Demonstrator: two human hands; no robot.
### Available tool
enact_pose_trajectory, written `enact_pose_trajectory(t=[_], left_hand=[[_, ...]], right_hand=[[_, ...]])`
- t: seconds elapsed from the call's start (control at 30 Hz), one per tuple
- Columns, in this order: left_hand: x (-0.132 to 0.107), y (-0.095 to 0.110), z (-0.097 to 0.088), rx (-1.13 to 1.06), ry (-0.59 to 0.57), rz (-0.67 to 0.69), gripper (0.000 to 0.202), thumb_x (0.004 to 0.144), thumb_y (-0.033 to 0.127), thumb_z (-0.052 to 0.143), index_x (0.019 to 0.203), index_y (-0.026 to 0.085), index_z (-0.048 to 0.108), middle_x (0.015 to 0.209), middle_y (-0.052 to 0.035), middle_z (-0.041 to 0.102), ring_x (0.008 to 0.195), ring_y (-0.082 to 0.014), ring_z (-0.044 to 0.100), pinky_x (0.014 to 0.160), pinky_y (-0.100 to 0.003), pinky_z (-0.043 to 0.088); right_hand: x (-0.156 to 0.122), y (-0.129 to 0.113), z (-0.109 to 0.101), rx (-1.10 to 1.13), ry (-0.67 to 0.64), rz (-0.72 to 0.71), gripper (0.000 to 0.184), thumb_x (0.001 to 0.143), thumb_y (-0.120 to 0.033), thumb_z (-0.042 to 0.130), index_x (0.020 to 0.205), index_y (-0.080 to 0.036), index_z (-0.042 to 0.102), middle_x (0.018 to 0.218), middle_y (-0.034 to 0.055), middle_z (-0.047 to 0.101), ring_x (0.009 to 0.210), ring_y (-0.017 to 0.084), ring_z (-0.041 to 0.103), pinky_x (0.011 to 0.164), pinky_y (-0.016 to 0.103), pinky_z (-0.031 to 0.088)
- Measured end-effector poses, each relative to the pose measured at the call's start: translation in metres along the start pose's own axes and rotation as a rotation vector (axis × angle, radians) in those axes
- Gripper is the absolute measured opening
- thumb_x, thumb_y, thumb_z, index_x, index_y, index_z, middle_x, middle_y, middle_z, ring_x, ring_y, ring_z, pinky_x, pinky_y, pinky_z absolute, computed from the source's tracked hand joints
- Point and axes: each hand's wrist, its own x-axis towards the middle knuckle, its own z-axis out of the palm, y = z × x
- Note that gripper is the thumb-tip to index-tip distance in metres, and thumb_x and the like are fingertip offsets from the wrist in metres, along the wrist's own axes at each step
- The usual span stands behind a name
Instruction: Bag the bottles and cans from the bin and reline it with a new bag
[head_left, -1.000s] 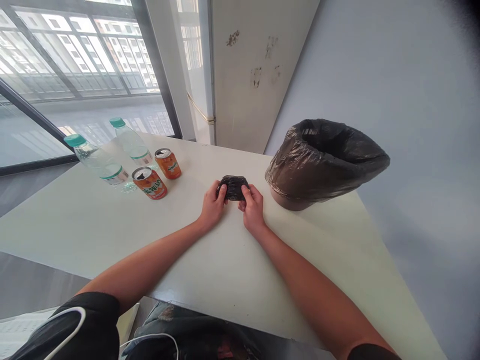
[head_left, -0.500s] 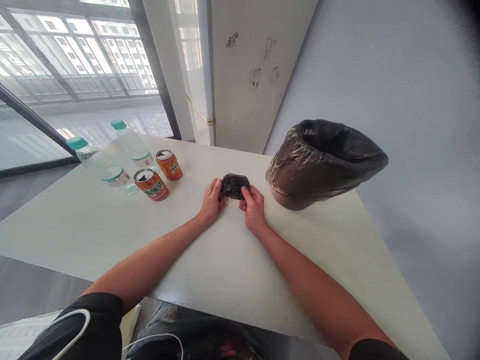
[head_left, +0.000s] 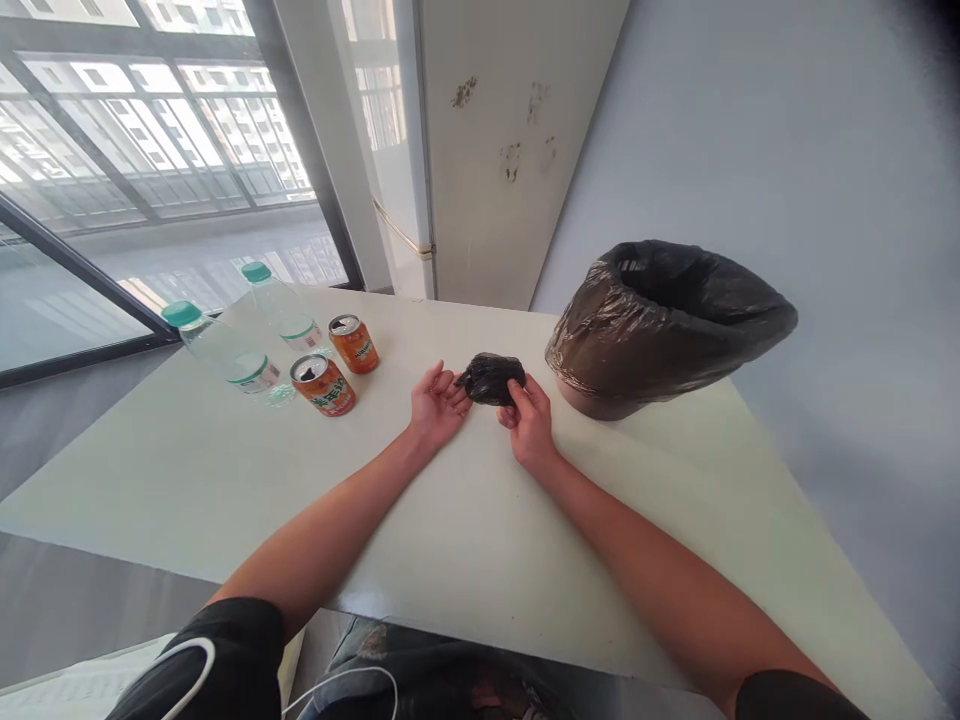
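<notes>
A bunched black plastic bag point(head_left: 492, 379) is held over the middle of the white table point(head_left: 450, 520). My right hand point(head_left: 531, 418) pinches its right end, thumb on top and fingers underneath. Palm up, my left hand point(head_left: 439, 403) lies at the bag's left end with its fingers loosely spread; the fingertips are beside or just under the bag, and I cannot tell whether they touch it. Right of my hands stands a bin lined with a black bag point(head_left: 637, 335), its mouth open.
Two orange drink cans point(head_left: 324, 386) stand to the left, both with opened tops. Behind them are two clear bottles with green caps point(head_left: 256, 272). A pale fridge point(head_left: 495, 230) is past the table's far edge, a wall on the right, a glass door on the left.
My left hand has let go of the bunched bag and turned palm up with its fingers opened. The right hand keeps its pinch. The whole view has shifted slightly.
</notes>
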Motion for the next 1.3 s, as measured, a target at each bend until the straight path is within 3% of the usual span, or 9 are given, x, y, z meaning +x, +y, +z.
enact_pose_trajectory(t=[0.3,0.4,0.5,0.67,0.8,1.03,1.1,1.2,1.3], left_hand=[[0.006,0.003,0.0,-0.011,0.067,-0.058,0.055,0.101,0.025,0.056,0.053,0.022,0.029,0.045,0.0041,0.032,0.038,-0.0109,0.039,0.04,-0.025,0.032],[0.009,0.003,0.003,0.039,0.091,-0.047,0.04,0.096,0.024,0.06,0.057,0.019,0.05,0.056,-0.0005,0.061,0.055,-0.0155,0.064,0.063,-0.029,0.057],[0.009,0.002,0.006,0.132,0.123,-0.097,0.022,0.094,0.03,0.061,0.082,0.016,0.072,0.086,-0.0077,0.08,0.08,-0.0232,0.076,0.08,-0.038,0.064],[0.007,0.003,0.004,0.179,0.043,-0.067,0.032,0.091,0.03,0.065,0.063,0.019,0.054,0.061,-0.0012,0.063,0.059,-0.0167,0.064,0.065,-0.031,0.058],[0.001,0.002,0.006,0.172,-0.117,-0.083,0.058,0.088,0.024,0.068,0.059,0.02,0.018,0.049,0.0036,0.026,0.043,-0.0109,0.033,0.042,-0.027,0.031],[-0.002,-0.001,0.008,0.228,-0.14,-0.103,0.063,0.086,0.026,0.071,0.066,0.019,0.011,0.056,0.0037,0.017,0.049,-0.0114,0.026,0.044,-0.028,0.028],[-0.002,-0.001,0.009,0.24,-0.141,-0.107,0.063,0.086,0.027,0.071,0.066,0.02,0.011,0.057,0.0037,0.016,0.049,-0.0116,0.025,0.044,-0.028,0.027],[-0.003,-0.002,0.011,0.26,-0.137,-0.107,0.063,0.086,0.027,0.07,0.066,0.02,0.011,0.058,0.0037,0.014,0.05,-0.0119,0.025,0.044,-0.029,0.028],[-0.005,-0.001,0.012,0.266,-0.135,-0.106,0.063,0.086,0.027,0.07,0.067,0.02,0.01,0.059,0.0039,0.012,0.05,-0.0118,0.025,0.044,-0.028,0.027]], right_hand=[[0.0,-0.001,0.004,-0.137,-0.086,-0.01,0.034,0.091,-0.051,0.074,0.09,-0.022,0.056,0.068,-0.0093,0.041,0.052,0.005,0.031,0.047,0.019,0.025],[-0.005,-0.008,0.01,-0.222,-0.096,-0.066,0.031,0.092,-0.048,0.074,0.084,-0.023,0.059,0.067,-0.0071,0.044,0.056,0.007,0.038,0.049,0.02,0.028],[-0.014,-0.016,0.018,-0.297,-0.138,-0.154,0.025,0.091,-0.046,0.075,0.08,-0.026,0.064,0.068,-0.004,0.051,0.063,0.013,0.048,0.052,0.024,0.039],[-0.037,-0.045,0.01,-0.504,-0.124,-0.244,0.015,0.092,-0.034,0.072,0.079,-0.028,0.071,0.08,-0.0005,0.064,0.075,0.016,0.061,0.067,0.029,0.052],[-0.08,-0.088,-0.044,-0.679,0.105,-0.155,0.013,0.092,-0.034,0.077,0.082,-0.026,0.074,0.085,-0.002,0.071,0.081,0.017,0.066,0.074,0.03,0.055],[-0.197,-0.17,-0.191,-0.81,0.684,-0.106,0.033,0.088,-0.043,0.078,0.107,-0.025,0.059,0.079,0.0005,0.074,0.077,0.025,0.07,0.072,0.035,0.05],[-0.217,-0.181,-0.221,-1.157,0.778,-0.062,0.029,0.088,-0.041,0.073,0.107,-0.026,0.058,0.076,0.0006,0.07,0.072,0.025,0.065,0.073,0.038,0.05],[-0.23,-0.186,-0.243,-1.471,0.772,-0.075,0.026,0.089,-0.035,0.065,0.112,-0.023,0.061,0.098,0.0108,0.073,0.088,0.03,0.067,0.085,0.047,0.054],[-0.227,-0.186,-0.242,-1.512,0.722,-0.18,0.029,0.097,-0.033,0.051,0.12,-0.021,0.065,0.131,0.0189,0.068,0.123,0.035,0.063,0.105,0.053,0.052]])
